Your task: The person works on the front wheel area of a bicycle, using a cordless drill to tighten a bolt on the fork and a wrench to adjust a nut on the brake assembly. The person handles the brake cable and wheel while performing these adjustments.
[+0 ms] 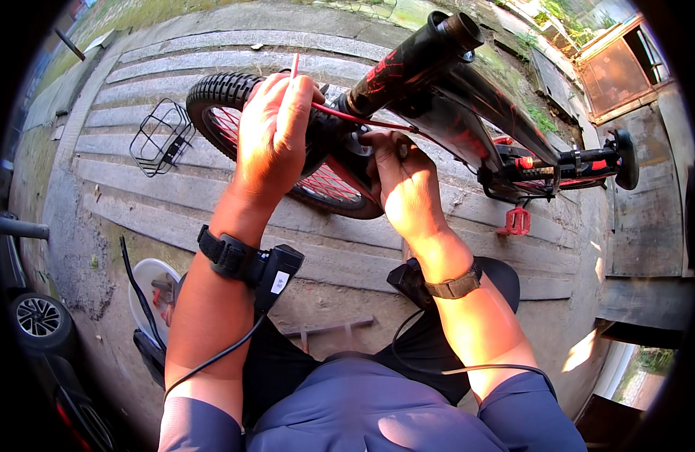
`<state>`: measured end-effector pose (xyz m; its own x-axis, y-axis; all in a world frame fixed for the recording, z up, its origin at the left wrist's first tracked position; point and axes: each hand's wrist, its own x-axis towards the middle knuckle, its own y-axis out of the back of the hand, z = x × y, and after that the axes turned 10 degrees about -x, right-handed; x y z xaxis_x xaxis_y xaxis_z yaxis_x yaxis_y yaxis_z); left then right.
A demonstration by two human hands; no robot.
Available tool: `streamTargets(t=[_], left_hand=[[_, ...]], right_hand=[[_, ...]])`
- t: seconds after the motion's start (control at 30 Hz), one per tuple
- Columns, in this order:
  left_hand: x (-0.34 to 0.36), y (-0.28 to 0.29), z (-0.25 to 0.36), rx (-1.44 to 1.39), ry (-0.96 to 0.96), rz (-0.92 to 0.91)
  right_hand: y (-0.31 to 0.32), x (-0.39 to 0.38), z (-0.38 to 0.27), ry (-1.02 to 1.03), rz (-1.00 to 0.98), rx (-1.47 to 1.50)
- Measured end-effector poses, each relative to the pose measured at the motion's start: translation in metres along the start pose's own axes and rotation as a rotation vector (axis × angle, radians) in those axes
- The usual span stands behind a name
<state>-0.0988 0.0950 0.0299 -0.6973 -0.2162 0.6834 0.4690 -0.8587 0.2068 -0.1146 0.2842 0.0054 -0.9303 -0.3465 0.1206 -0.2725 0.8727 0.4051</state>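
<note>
A black bicycle frame with red markings, no handlebar showing on its head tube, stands before me. Its front wheel has a knobby tire and red spokes. My left hand is closed on a red cable, whose pale pink end pokes up above the fingers. Beside the front fork, just below the head tube, my right hand has its fingers curled at a small part, hidden by the fingers. A red pedal hangs low at the right.
A black wire basket lies on the grooved concrete at left. A white bucket with odd items sits by my left side, a car wheel beyond it. Rusty panels and boards line the right. A metal bar lies between my legs.
</note>
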Motion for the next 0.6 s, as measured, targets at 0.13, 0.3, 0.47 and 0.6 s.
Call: streamTargets(t=[0.13, 0.3, 0.47, 0.6], left_hand=[[0.0, 0.001, 0.002, 0.014, -0.002, -0.011], [0.001, 0.001, -0.001, 0.043, -0.036, -0.019], [0.001, 0.001, 0.002, -0.014, 0.019, 0.012], [0.001, 0.001, 0.0, -0.026, 0.023, 0.026]], right_hand=[[-0.009, 0.007, -0.006, -0.162, 0.015, 0.079], [-0.009, 0.017, -0.002, -0.278, 0.003, 0.195], [-0.01, 0.023, -0.002, -0.298, 0.003, 0.141], [-0.013, 0.024, -0.001, -0.275, 0.015, 0.148]])
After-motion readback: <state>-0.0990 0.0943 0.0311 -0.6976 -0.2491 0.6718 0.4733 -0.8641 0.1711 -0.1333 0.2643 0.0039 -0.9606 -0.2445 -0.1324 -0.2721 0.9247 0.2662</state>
